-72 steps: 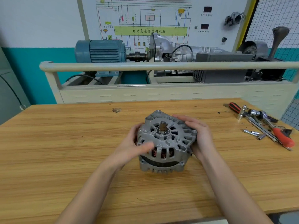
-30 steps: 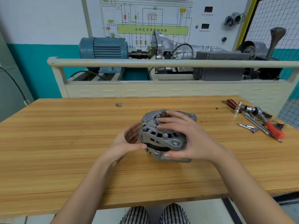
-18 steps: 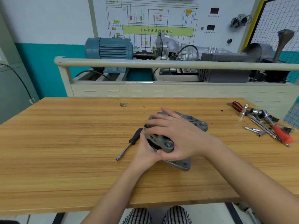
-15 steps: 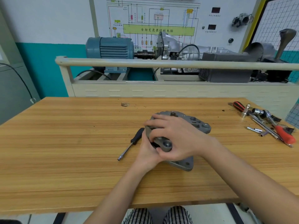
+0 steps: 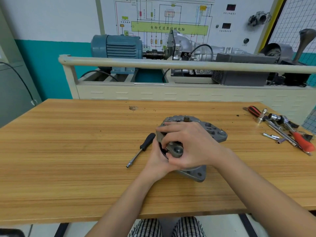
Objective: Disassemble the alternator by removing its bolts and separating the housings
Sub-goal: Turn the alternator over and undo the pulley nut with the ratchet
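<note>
2 hands hold the alternator (image 5: 193, 132) at the middle of the table (image 5: 68, 151). The right hand (image 5: 189, 144) curls over its top and front, gripping the housing; the left hand (image 5: 158, 159) grips it from the near left side, fingers mostly hidden. No bolt lies loose that I can see, and the 2 housings look joined, so the job seems barely begun. A black-handled screwdriver (image 5: 141, 149) lies just left of the alternator, and a pile of wrenches and sockets (image 5: 282, 130) waits at the far right.
</note>
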### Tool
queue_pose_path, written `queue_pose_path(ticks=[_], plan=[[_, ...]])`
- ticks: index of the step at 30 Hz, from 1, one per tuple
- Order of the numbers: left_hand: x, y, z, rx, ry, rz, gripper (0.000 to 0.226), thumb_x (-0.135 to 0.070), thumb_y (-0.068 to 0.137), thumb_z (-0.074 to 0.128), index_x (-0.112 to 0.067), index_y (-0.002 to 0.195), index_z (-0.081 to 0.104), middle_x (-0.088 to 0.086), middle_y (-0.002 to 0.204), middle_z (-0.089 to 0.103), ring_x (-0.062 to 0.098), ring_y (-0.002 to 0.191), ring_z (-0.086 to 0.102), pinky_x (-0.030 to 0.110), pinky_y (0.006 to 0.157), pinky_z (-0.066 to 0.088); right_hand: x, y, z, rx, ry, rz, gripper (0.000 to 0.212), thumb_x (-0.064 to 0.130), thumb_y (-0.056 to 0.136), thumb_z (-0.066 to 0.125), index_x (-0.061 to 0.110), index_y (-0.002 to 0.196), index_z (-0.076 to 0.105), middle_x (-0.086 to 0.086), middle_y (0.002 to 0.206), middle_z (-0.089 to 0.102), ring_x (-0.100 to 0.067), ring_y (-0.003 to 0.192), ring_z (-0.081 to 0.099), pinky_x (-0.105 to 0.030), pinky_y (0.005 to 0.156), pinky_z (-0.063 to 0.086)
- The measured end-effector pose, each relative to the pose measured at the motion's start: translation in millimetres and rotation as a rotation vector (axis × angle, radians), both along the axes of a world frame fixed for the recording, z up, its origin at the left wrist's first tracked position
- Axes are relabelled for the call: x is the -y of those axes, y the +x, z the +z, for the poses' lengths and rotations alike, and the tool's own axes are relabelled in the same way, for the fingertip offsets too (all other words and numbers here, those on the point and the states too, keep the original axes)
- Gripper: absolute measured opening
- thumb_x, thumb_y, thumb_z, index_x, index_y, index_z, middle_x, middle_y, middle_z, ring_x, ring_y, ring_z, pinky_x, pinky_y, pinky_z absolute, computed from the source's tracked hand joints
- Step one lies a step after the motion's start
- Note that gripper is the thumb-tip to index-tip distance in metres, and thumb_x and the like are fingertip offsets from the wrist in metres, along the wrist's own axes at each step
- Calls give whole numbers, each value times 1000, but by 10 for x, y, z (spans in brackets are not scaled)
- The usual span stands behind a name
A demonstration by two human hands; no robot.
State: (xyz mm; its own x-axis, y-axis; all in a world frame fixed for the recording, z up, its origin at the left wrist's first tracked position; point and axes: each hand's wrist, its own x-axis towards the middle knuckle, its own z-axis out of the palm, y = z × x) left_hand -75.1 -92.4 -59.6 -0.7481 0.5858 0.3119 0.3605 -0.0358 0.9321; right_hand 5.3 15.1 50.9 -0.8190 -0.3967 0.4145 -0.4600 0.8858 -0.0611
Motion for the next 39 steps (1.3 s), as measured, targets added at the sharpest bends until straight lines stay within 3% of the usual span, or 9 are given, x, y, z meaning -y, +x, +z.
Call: queue_pose_path(ticks=[4,7,9,11,13,16,28,34,39], plan=[[76,16,24,79,-10,-30,114,-15,52,95,-25,142,26,-13,130,51,-4,118,51,9,89,45,-104,96,111,114,-211,-12,54,52,73,72,31,122,62,12,139,54,-4,133,43,-30,109,37],[229,35,95,147,-22,-78,144,-36,42,96,-30,151,1,-24,139,34,-11,121,42,4,94,37,-448,226,187,-102,-808,-96,29,45,84,61,32,109,67,14,118,67,-2,116,58,-29,101,45],[296,51,200,146,-17,-47,159,-54,29,92,-35,151,-9,-25,143,24,-8,130,30,12,105,29,-687,229,87,-84,-1011,-341,24,37,87,61,28,108,66,14,109,68,-4,109,60,-33,99,47],[298,46,305,97,6,-37,156,-55,28,91,-39,151,-3,-28,140,28,-12,128,34,13,104,31,-756,180,-126,138,-1178,-482,46,45,80,63,18,116,62,3,110,66,-17,109,60,-38,98,47],[258,31,381,13,-4,-40,147,-52,33,91,-36,151,5,-33,132,34,-23,118,39,3,95,35,-696,125,-326,257,-1468,-358,60,47,70,69,8,116,62,-12,114,66,-26,104,62,-40,89,49],[229,15,414,-61,2,-5,135,-52,39,87,-26,150,16,-32,129,38,-24,116,41,1,93,37,-590,55,-416,131,-1760,-225,47,28,64,62,5,105,67,-15,103,71,-26,90,67,-35,75,51],[157,-33,418,-70,85,92,122,-50,38,87,-16,143,36,-3,137,50,10,126,51,36,106,44,-519,-113,-480,-111,-1907,-355,26,16,87,50,11,84,75,-12,92,75,-26,84,71,-31,67,54],[168,-205,481,34,124,64,125,-69,32,86,-18,138,44,-3,130,59,13,119,58,35,97,51,-376,-188,-367,-127,-1884,-464,32,38,65,56,15,79,74,-10,96,73,-28,96,67,-40,83,52],[249,-286,459,80,125,52,117,-66,32,88,-22,133,48,-6,124,64,17,117,60,31,89,54,-310,-148,-371,-109,-1684,-468,36,52,60,56,27,79,74,10,83,74,-13,89,67,-33,75,47]])
